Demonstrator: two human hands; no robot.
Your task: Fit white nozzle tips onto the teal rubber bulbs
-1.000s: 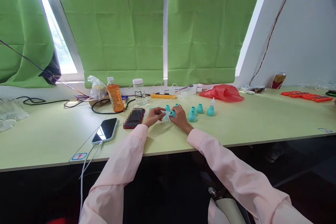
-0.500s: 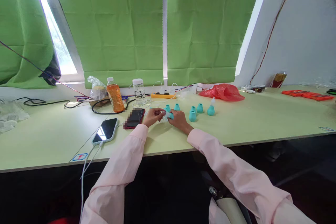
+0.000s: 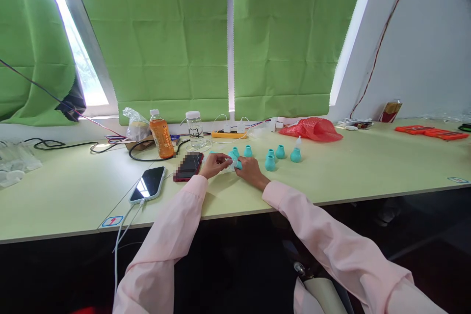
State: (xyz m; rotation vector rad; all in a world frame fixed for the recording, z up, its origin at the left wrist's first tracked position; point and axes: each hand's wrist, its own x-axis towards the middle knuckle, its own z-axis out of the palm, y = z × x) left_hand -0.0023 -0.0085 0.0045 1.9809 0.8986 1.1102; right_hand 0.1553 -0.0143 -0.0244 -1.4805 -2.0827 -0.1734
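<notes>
My right hand (image 3: pixel 250 170) is closed around a teal rubber bulb (image 3: pixel 239 164), its open end pointing left. Fingers pinched, my left hand (image 3: pixel 214 165) holds a small translucent nozzle (image 3: pixel 233 161) against that end; how far it is inserted is hidden. Beneath the hands lie more clear pieces, hard to make out. Several teal bulbs stand behind and to the right, among them a near one (image 3: pixel 270 162) and one behind it (image 3: pixel 280 151). Farther right, another bulb (image 3: pixel 295 155) carries an upright clear nozzle (image 3: pixel 298 142).
Left of my hands lie a dark red-edged phone (image 3: pixel 188 167) and a charging phone (image 3: pixel 147 184). Behind stand an orange drink bottle (image 3: pixel 162 136), a clear water bottle (image 3: pixel 195 130) and a yellow power strip (image 3: pixel 228 135). Red bubble wrap (image 3: pixel 312 130) lies at the back right.
My left fingers have shifted slightly at the nozzle, which sits close against the bulb in my right hand. The other bulbs have not moved.
</notes>
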